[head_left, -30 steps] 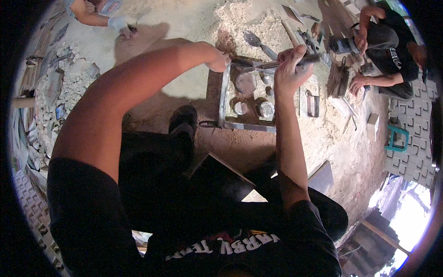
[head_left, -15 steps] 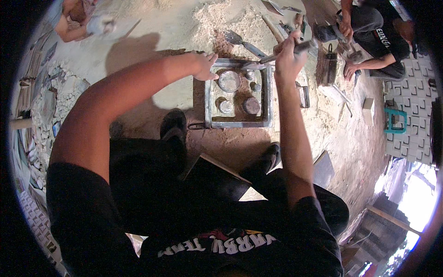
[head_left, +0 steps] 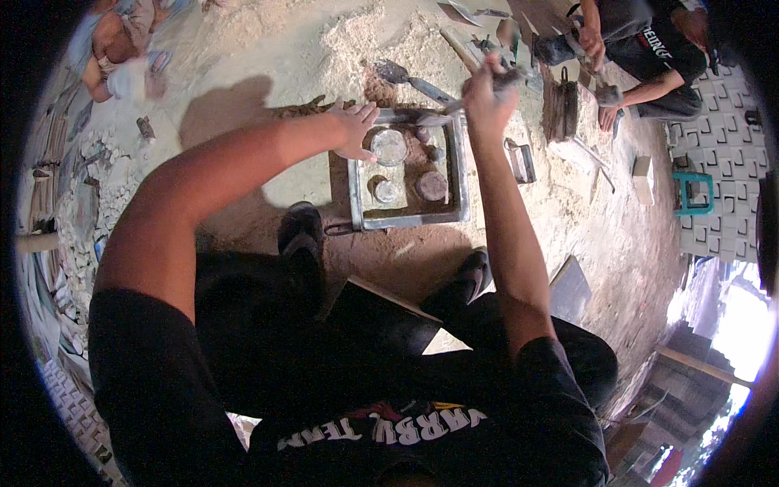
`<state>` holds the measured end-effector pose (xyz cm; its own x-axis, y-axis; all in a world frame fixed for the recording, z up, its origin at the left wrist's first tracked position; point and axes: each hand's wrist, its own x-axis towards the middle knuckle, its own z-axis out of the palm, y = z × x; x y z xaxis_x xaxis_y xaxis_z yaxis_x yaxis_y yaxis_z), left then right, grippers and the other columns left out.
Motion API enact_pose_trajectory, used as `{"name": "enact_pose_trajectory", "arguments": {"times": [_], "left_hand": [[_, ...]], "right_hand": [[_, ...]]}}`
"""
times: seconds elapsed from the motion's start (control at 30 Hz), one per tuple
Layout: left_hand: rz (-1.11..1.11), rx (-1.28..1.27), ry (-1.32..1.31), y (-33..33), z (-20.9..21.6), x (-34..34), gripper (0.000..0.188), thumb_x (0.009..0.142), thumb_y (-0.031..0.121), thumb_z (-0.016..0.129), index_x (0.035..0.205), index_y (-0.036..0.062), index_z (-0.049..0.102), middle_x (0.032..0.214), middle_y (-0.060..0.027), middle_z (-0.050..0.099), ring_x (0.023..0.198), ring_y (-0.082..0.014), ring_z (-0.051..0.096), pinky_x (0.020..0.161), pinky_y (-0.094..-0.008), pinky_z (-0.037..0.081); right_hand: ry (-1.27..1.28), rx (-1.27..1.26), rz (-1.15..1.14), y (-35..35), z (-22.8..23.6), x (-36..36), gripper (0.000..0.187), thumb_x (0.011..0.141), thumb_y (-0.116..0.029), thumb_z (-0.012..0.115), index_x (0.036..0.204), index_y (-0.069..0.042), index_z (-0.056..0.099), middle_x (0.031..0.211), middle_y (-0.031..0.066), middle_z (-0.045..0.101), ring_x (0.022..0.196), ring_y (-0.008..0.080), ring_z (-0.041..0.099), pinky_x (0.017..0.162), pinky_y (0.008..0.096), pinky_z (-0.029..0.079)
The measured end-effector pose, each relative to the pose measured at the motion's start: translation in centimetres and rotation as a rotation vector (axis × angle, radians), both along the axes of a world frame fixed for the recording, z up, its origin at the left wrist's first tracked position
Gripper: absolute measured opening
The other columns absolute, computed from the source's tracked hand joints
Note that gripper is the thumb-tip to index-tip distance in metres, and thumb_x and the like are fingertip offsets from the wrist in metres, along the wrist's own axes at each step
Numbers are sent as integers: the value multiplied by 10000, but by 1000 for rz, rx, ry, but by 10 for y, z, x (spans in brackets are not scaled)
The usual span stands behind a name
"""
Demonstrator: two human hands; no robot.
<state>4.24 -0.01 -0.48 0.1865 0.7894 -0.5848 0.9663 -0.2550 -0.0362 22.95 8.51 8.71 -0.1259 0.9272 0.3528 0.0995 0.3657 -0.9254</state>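
In the head view, the left hand (head_left: 355, 134) is at the upper left corner of a square moulding frame (head_left: 414, 220) on the ground, beyond the person's feet. Its fingers are spread and loose, grasping nothing; they lie over the corner, with the thumb beside the left edge of the large round disc (head_left: 389, 147) inside (whether the palm bears on the rim, I cannot tell).

The right hand (head_left: 491, 105) is raised near the frame's upper right corner, its fingers clenched around a dark hand tool (head_left: 510, 79). One end of the tool sticks out to the right of the fist; a narrow part shows on the other side, above the frame's upper edge, though blur hides its exact shape.

The frame sits between the two hands, below the right fist and to the right of the left fingers. Within it, two small dark knobs (head_left: 435, 152) stand right of the large disc, and below are a small pale disc (head_left: 385, 191) and a brownish disc (head_left: 432, 187), both well apart from the fingers.

Just above the frame, a trowel (head_left: 392, 73) lies on the ground near heaped sand (head_left: 349, 40). A co-worker's gloved hand (head_left: 128, 79) shows at upper left, and another co-worker (head_left: 653, 61) crouches at upper right.
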Motion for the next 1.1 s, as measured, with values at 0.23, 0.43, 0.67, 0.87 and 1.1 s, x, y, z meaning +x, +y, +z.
{"name": "enact_pose_trajectory", "arguments": {"times": [0.23,0.43,0.67,0.87,1.1], "left_hand": [[-121,16,-2,4,6,-10,1071,789,697,461,1450,-5,-6,1533,-154,44,1402,-302,151,1108,-564,146],[-117,44,-33,8,9,0,1113,755,696,514,1447,-22,21,1531,-158,71,1401,-295,161,1108,-543,165],[-101,6,-31,8,8,2,1105,754,670,538,1445,-27,31,1524,-181,92,1397,-310,172,1093,-548,194],[-98,16,-1,12,11,-10,1085,757,645,552,1447,-23,46,1519,-188,112,1390,-318,194,1070,-566,224],[-123,-14,28,13,11,-3,1084,762,655,537,1444,-29,45,1518,-186,125,1383,-314,216,1071,-549,234]], "right_hand": [[0,-40,-53,29,-23,17,355,954,-298,514,695,-55,505,536,0,447,492,69,469,426,228,363],[64,57,-78,31,-55,41,389,952,-351,507,684,-72,462,555,7,458,453,103,449,436,231,375],[55,90,-150,5,-34,39,351,943,-301,515,724,-27,508,554,27,442,518,128,408,503,280,365],[84,222,-4,1,-21,12,318,978,-313,450,779,-65,460,593,-10,437,543,90,419,477,255,345],[-166,187,95,5,-18,28,350,966,-305,487,743,-36,490,569,-12,442,517,84,415,473,253,338]]}}
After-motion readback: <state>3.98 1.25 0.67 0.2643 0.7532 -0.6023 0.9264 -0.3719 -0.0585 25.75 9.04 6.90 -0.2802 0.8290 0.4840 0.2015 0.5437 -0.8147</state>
